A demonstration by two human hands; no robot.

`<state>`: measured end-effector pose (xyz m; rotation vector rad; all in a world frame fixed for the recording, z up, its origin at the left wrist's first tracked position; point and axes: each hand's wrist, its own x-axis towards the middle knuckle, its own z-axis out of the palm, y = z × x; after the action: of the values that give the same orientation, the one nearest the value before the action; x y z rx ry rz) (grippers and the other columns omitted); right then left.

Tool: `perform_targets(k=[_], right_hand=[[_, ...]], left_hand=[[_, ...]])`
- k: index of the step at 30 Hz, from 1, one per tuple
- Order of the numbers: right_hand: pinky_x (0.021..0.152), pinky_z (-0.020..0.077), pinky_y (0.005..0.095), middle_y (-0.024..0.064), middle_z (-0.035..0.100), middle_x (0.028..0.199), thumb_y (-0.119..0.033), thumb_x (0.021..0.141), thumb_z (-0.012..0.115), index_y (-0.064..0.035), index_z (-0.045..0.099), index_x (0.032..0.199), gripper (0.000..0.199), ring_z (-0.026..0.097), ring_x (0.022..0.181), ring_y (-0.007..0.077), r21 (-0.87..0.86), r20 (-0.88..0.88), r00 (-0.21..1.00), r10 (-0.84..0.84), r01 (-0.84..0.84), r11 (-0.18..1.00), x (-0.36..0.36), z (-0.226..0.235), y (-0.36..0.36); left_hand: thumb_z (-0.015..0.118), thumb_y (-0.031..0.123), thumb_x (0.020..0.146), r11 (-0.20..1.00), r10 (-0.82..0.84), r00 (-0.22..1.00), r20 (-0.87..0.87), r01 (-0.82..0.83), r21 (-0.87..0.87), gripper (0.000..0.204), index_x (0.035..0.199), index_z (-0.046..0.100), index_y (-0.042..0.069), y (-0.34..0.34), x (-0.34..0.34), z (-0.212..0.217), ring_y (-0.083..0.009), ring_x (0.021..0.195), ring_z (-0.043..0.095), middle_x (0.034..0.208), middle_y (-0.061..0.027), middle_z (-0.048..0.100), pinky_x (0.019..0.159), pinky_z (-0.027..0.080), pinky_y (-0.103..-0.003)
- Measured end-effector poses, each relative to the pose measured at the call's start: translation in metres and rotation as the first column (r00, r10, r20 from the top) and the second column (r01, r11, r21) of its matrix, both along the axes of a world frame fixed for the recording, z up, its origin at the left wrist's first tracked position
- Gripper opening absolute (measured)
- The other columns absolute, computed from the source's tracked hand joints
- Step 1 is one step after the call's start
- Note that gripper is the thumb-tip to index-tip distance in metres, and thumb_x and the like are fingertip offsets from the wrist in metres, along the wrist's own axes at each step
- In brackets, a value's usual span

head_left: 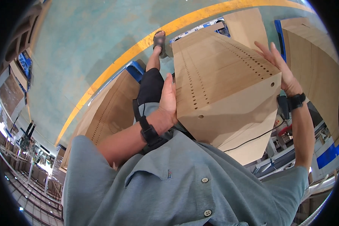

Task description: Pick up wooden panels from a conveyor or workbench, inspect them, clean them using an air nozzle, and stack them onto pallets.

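Observation:
Pale wooden panels [211, 71] with rows of small drilled holes lie in front of me, apparently stacked; I cannot tell how many there are. My left hand [168, 98] stands along their left edge, palm inward and fingers straight. On the opposite side my right hand [278, 67] touches the near right corner, with fingers spread and pointing away from me. Neither hand has its fingers wrapped round the wood. Two larger holes show near the panels' close end. A black band circles each wrist.
Left of me stands another stack of drilled panels [109, 101], beside a blue plastic piece [135, 71]. More wooden boards [309, 56] stand at the right. A dark cable [248, 141] crosses a pale board below the panels. A yellow line [113, 67] curves across the green floor; machine parts are at lower right.

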<state>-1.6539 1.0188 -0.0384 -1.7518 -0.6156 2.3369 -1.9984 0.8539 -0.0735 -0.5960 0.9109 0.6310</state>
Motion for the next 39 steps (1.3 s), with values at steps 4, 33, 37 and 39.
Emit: perform_targets(k=[4,33,37,39], right_hand=[[0.12,0.0217,0.0422,0.0232,0.017,0.162,-0.079,0.089,0.041,-0.0085,0.021,0.158,0.101,0.025,0.148,0.0313,0.009,0.033,0.999,0.031,-0.031,0.999,-0.002,0.002,0.001],[0.111,0.0374,0.0362,0.0144,0.048,0.146,-0.058,0.102,0.041,-0.0011,0.043,0.146,0.072,0.049,0.129,0.0246,0.248,-0.17,0.985,0.011,0.032,0.968,0.053,-0.002,-0.04],[0.111,0.0369,0.0366,0.0142,0.048,0.145,-0.064,0.099,0.044,-0.0004,0.043,0.146,0.079,0.047,0.13,0.0254,0.301,-0.051,0.997,0.057,-0.039,0.953,0.05,0.002,-0.034],[0.111,0.0366,0.0368,0.0144,0.048,0.145,-0.066,0.097,0.044,-0.0002,0.043,0.146,0.081,0.047,0.13,0.0259,0.316,-0.053,0.997,0.061,-0.041,0.948,0.049,0.001,-0.031]], left_hand=[[0.035,0.073,0.095,0.989,0.145,0.988,0.045,-0.142,-0.05,0.086,0.148,0.04,0.005,0.005,0.009,0.004,-0.0303,0.127,0.054,0.142,-0.015,0.053,0.106,0.044,-0.045],[0.044,0.07,0.093,0.915,0.132,0.949,-0.286,-0.006,0.404,0.081,0.148,0.042,0.01,-0.05,0.038,0.022,-0.0248,0.132,0.047,0.148,-0.0106,0.048,0.108,0.039,-0.042],[0.041,0.078,0.089,0.886,0.219,0.966,-0.135,-0.139,0.443,0.092,0.148,0.04,0.008,-0.046,0.047,0.027,-0.0291,0.13,0.049,0.15,-0.013,0.045,0.105,0.043,-0.046],[0.04,0.078,0.089,0.889,0.247,0.966,-0.079,-0.193,0.415,0.093,0.149,0.039,0.008,-0.04,0.051,0.025,-0.0301,0.131,0.048,0.151,-0.0138,0.044,0.106,0.042,-0.047]])
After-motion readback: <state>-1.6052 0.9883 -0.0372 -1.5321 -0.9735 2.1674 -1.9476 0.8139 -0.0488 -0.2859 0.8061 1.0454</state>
